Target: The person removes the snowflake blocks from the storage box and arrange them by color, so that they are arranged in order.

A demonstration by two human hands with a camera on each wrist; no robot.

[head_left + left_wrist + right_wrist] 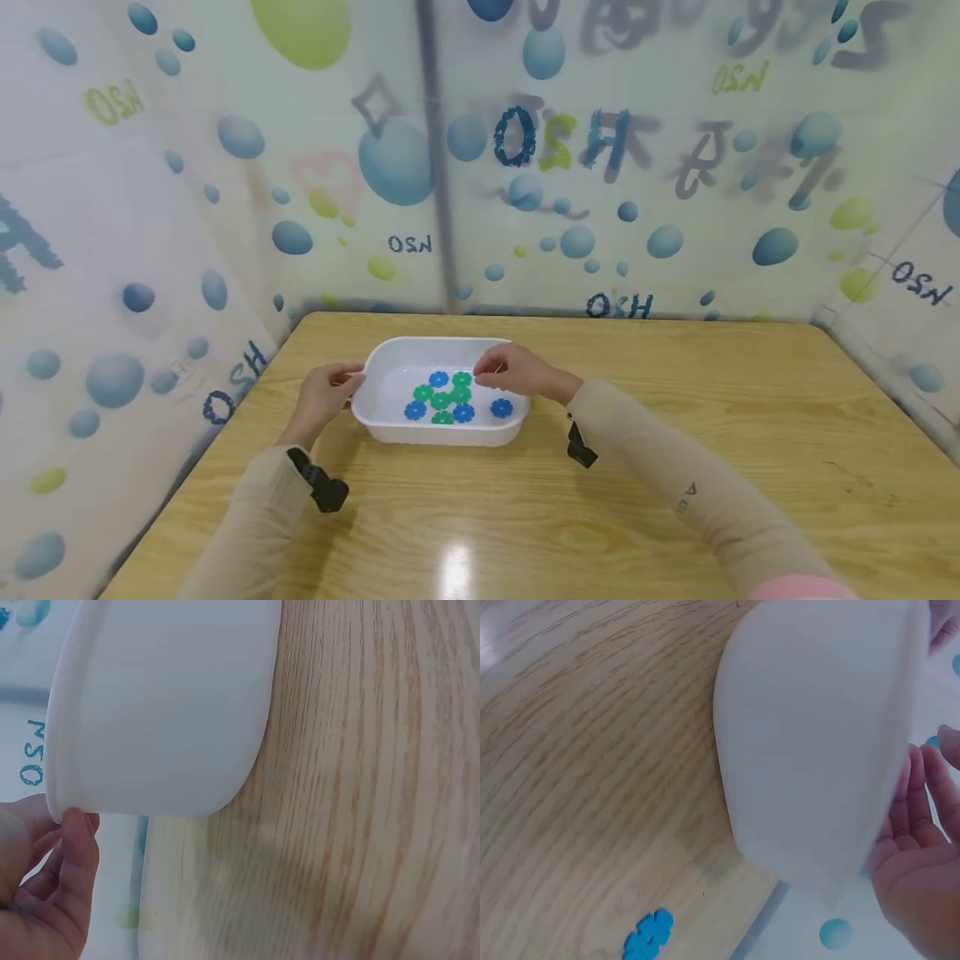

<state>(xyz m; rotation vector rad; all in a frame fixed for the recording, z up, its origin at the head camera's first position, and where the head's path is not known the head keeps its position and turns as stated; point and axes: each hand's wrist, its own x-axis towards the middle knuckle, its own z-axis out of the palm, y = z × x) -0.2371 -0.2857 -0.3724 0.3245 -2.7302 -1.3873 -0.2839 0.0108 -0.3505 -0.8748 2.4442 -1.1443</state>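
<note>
A white plastic tray (442,434) stands on the wooden table, with several blue and green flower-shaped plastic pieces (440,401) inside. My left hand (321,398) pinches the tray's left rim; in the left wrist view its thumb and fingers (79,847) meet at the corner. Over the tray's right side hovers my right hand (521,371), fingers loosely bent above the pieces. The right wrist view shows a gap between its thumb and fingers (917,810), and no piece is visible there. A blue piece (501,408) lies apart, near the tray's right wall.
Another blue flower piece (649,935) lies on the table outside the tray, seen in the right wrist view. The wooden table (675,500) extends to both sides. Printed fabric walls (637,192) with bubbles and lettering stand behind and beside it.
</note>
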